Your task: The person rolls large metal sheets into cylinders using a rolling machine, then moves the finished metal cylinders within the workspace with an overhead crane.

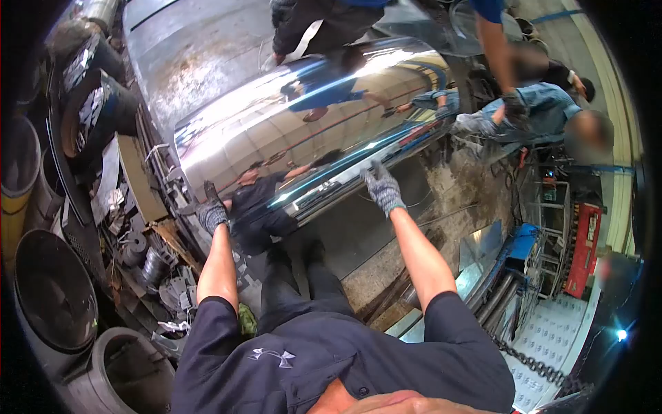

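A: Where do your hands sit in this view?

B: Your left hand (pixel 212 212), in a grey glove, grips the near left edge of the steel sheet (pixel 303 131). Your right hand (pixel 383 188), gloved alike, lies on the sheet's near edge further right, fingers spread upward on the metal. Whether its fingers curl under the edge cannot be told.

A: And where is the sheet?

B: It lies curved and mirror-bright ahead of you, at about waist height, running from your left hand up and right across the middle of the view. Your own dark shirt and arms show reflected in it.

A: Who else touches it?

B: A co-worker in a denim jacket (pixel 538 110) stands at the far right end, with a gloved hand (pixel 514 110) near the sheet's end. Another person's bare arm (pixel 496 52) reaches down there too. A third person (pixel 310 24) stands beyond the top edge.

A: What surrounds you?

B: Dark drums (pixel 55 290) and metal scrap (pixel 155 265) stand at your left; a chain (pixel 534 362) lies low at right, near a red machine (pixel 583 245).
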A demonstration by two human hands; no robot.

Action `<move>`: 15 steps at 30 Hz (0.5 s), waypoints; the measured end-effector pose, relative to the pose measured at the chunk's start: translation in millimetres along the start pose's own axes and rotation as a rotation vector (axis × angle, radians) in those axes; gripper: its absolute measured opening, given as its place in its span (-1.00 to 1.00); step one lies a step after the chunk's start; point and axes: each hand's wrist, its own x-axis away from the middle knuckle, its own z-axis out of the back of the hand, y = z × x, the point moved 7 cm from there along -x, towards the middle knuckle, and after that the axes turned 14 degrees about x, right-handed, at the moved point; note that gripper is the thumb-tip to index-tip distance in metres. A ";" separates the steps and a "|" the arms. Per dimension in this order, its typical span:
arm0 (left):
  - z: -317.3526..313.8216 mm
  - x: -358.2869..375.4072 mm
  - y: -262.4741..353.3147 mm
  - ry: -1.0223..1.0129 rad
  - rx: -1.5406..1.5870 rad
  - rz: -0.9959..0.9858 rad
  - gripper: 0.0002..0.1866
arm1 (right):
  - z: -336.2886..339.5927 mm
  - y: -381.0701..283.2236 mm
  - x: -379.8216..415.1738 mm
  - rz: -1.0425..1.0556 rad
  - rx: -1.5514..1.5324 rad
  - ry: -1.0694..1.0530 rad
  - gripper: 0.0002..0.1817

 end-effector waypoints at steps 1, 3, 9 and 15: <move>27.1 14.9 39.8 -0.100 -0.199 -0.013 0.13 | -4.2 -8.2 -18.6 0.023 0.098 0.049 -0.20; 79.0 34.6 105.6 -0.194 -0.413 -0.047 0.23 | -33.5 -7.2 -68.0 0.161 0.210 0.240 -0.10; 33.4 -25.0 28.6 0.176 -0.101 -0.124 0.13 | -67.7 -63.8 -137.5 0.129 0.344 0.415 -0.03; 72.9 -26.8 78.5 0.273 0.309 0.315 -0.03 | -77.0 -81.1 -149.0 0.111 0.319 0.523 -0.08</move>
